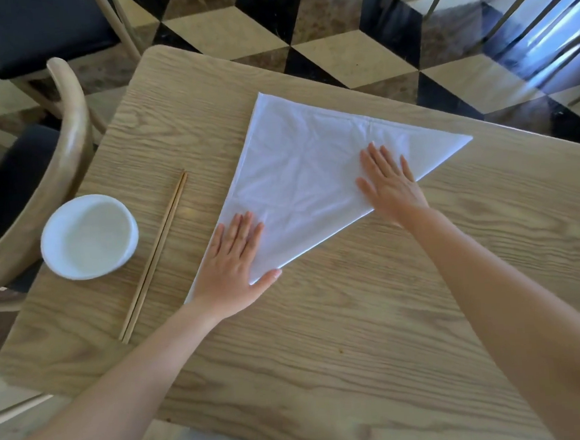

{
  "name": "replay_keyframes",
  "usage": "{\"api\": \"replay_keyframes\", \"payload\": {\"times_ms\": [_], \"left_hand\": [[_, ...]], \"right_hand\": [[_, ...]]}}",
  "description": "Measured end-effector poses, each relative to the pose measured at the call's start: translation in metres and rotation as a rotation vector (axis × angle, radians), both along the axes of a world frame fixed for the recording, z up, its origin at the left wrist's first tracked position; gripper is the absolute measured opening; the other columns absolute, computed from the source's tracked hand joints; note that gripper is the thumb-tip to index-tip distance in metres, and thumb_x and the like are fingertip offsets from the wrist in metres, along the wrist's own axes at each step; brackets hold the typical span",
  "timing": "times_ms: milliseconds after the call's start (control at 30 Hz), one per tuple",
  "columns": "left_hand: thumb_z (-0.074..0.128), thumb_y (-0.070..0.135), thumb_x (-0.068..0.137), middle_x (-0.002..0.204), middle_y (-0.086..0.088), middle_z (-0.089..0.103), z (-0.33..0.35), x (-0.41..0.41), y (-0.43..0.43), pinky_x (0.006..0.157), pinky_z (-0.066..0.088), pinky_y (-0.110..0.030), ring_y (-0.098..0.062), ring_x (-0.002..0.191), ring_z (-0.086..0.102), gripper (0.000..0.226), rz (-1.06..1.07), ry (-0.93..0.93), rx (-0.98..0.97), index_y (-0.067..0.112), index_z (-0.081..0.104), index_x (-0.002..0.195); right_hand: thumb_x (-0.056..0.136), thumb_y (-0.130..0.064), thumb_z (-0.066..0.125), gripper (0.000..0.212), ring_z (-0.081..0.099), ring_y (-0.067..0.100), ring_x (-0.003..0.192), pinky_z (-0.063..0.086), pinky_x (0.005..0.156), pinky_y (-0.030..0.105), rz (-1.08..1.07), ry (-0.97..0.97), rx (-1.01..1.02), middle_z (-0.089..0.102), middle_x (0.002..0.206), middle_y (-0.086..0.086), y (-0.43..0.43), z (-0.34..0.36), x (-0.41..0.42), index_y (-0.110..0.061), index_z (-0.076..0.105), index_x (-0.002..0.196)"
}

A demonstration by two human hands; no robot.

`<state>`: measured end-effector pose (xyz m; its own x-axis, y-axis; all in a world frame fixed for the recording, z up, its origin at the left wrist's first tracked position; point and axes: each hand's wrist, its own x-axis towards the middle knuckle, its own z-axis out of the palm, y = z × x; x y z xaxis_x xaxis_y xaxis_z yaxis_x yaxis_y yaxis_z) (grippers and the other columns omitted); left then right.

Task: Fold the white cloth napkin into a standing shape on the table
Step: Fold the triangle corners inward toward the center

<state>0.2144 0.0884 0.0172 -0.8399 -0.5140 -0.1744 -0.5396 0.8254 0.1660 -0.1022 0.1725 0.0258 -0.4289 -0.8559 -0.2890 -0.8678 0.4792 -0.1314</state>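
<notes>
Wood table point(357, 318) w/ napkin point(295, 171) lying flat as a triangle; my left hand point(231, 261) & right hand point(391, 185) press it open-palmed, gripping nothing. Smoothing step, prob. early; next fold needs a corner pinched.

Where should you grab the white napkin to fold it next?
Probably by the far right corner of the napkin, pinched from the right side. It lies flat as a triangle, and that thin tip is free, while the left hand and right hand press flat on the rest.
</notes>
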Motion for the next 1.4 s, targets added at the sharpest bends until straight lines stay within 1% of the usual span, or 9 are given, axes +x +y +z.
{"api": "replay_keyframes", "payload": {"times_ms": [167,267,433,533,733,900,1000,1200,1400], "left_hand": [[0.045,0.033,0.091,0.138,-0.020,0.047,0.013,0.008,0.009,0.107,0.037,-0.045,-0.035,0.129,0.043,0.051,-0.107,0.137,-0.048,-0.001,0.051,0.129],[0.059,0.000,0.079,0.117,-0.023,0.064,0.016,0.016,0.009,0.087,0.053,-0.049,-0.037,0.109,0.061,0.032,-0.195,0.202,-0.152,-0.005,0.065,0.110],[0.035,-0.004,0.075,0.114,-0.023,0.066,0.024,0.045,0.002,0.081,0.056,-0.048,-0.037,0.106,0.063,0.045,-0.252,0.214,-0.128,-0.006,0.065,0.108],[0.043,-0.012,0.072,0.104,-0.021,0.070,0.033,0.051,0.001,0.070,0.059,-0.046,-0.036,0.096,0.068,0.039,-0.167,0.225,-0.081,-0.005,0.069,0.100],[0.054,0.007,0.086,0.086,-0.012,0.071,0.057,0.049,-0.021,0.063,0.042,-0.035,-0.035,0.082,0.062,0.020,0.271,0.140,0.134,0.010,0.070,0.098],[0.066,0.017,0.082,0.074,0.007,0.070,0.097,0.040,-0.055,0.064,0.046,-0.019,-0.010,0.071,0.064,0.009,0.525,0.404,0.482,0.022,0.071,0.086],[0.070,0.015,0.080,0.075,-0.001,0.067,0.112,0.019,-0.074,0.058,0.050,-0.016,-0.008,0.061,0.061,0.007,0.697,0.619,0.689,0.021,0.068,0.083],[0.063,0.011,0.085,0.083,-0.002,0.066,0.119,-0.047,-0.106,0.062,0.049,-0.023,-0.013,0.073,0.061,0.012,0.746,0.733,0.894,0.008,0.065,0.096],[0.057,0.013,0.087,0.095,-0.010,0.064,0.104,-0.112,-0.146,0.076,0.049,-0.036,-0.022,0.085,0.059,0.016,0.739,0.646,0.778,0.006,0.063,0.101]], "right_hand": [[0.096,-0.037,0.037,0.056,0.008,0.016,0.145,-0.001,0.117,0.039,0.388,-0.054,-0.131,0.016,0.156,-0.002,0.037,0.003,0.089,-0.019,0.021,0.147],[0.097,-0.034,0.040,0.055,0.008,0.014,0.144,0.000,0.118,0.034,0.302,-0.071,-0.162,0.018,0.156,-0.002,0.059,-0.007,0.106,-0.019,0.022,0.147],[0.096,-0.025,0.047,0.050,0.021,0.013,0.141,0.012,0.118,0.036,0.112,-0.076,-0.299,0.031,0.151,-0.001,0.081,-0.007,0.105,-0.015,0.032,0.143],[0.095,-0.018,0.048,0.046,0.028,0.015,0.140,0.013,0.118,0.038,0.044,-0.058,-0.337,0.039,0.147,-0.001,0.086,-0.004,0.108,-0.013,0.040,0.140],[0.083,-0.006,0.064,0.023,0.061,0.030,0.101,0.045,0.093,0.043,-0.039,0.055,-0.452,0.071,0.110,0.005,0.069,0.012,0.111,-0.009,0.069,0.105],[0.089,-0.019,0.055,0.012,0.049,0.029,0.098,0.035,0.086,0.036,-0.144,0.048,-0.321,0.064,0.096,0.003,0.053,0.016,0.112,-0.013,0.066,0.091],[0.086,-0.019,0.059,0.013,0.044,0.029,0.101,0.034,0.091,0.037,-0.274,-0.081,-0.337,0.059,0.098,0.005,0.047,0.017,0.108,-0.015,0.066,0.096],[0.083,-0.020,0.062,0.007,0.048,0.028,0.100,0.036,0.091,0.037,-0.448,-0.272,-0.357,0.064,0.088,0.003,0.038,0.020,0.102,-0.016,0.066,0.085],[0.082,-0.023,0.061,0.011,0.055,0.027,0.093,0.043,0.081,0.037,-0.626,-0.385,-0.290,0.068,0.085,0.002,0.028,0.024,0.099,-0.014,0.068,0.084]]}}
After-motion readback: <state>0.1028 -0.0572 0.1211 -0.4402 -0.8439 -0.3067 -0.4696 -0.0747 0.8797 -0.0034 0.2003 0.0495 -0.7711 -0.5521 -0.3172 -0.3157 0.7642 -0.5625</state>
